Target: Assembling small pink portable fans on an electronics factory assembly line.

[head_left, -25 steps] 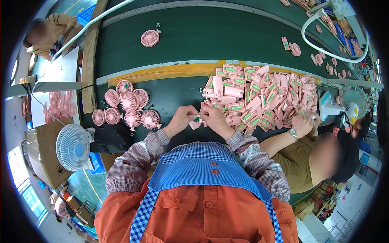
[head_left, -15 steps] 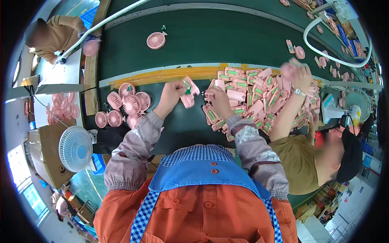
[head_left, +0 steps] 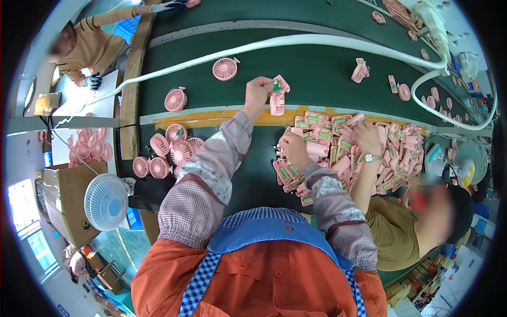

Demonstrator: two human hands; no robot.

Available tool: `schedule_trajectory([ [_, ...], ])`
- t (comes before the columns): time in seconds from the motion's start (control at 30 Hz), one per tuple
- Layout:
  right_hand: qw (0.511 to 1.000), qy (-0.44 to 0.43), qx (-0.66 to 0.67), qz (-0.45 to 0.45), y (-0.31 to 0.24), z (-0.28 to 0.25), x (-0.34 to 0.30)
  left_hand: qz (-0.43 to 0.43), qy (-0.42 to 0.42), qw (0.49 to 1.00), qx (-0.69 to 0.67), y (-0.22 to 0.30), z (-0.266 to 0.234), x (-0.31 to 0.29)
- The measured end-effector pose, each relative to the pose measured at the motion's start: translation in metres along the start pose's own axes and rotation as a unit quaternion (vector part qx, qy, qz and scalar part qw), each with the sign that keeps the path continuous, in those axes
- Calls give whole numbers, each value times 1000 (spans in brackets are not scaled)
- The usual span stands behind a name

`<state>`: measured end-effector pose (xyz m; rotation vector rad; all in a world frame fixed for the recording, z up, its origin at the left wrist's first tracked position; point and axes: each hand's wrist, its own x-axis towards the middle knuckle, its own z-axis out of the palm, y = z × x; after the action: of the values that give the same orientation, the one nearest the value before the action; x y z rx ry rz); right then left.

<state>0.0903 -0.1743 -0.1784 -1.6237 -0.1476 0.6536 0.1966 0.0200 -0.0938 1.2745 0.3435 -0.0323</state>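
Observation:
My left hand point(head_left: 257, 96) is stretched out over the green conveyor belt, thumb and fingers pinched at a pink handheld-fan part point(head_left: 277, 105) with a small green circuit board at its top. Closer in, my right hand point(head_left: 294, 149) is curled at the left edge of a heap of pink fan handle casings point(head_left: 343, 153), many with green strips inside. What its fingers grip, if anything, is hidden. Round pink fan heads point(head_left: 180, 152) lie clustered on the dark bench, left of my left forearm.
A co-worker's hand point(head_left: 367, 138) reaches into the heap from the right. Loose fans point(head_left: 225, 69) lie along the belt point(head_left: 306, 63). A white hose point(head_left: 222, 58) arches across the view. At the far left another person point(head_left: 95, 47) stretches an arm over the belt; a white fan point(head_left: 106, 202) stands nearby.
My left hand has moved forward with the pink fan part, from the bench to over the belt. The right co-worker's hand has put down a pink piece and is at the heap.

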Motion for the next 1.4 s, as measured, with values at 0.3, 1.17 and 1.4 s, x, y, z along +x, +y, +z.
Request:
schedule_trajectory([
  [0.3, 969, 147, 195, 43, -67, -24, -62, -102, 112, 975, -163, -29, -12, 39],
  [1.17, 982, 159, 77, 59, -61, 14, -112, 53, 99, 829, 548, -8, -192, -298],
  [1.4, 992, 92, 27, 78, -82, 53, -117, 92, 103, 807, 574, -57, -146, -291],
])
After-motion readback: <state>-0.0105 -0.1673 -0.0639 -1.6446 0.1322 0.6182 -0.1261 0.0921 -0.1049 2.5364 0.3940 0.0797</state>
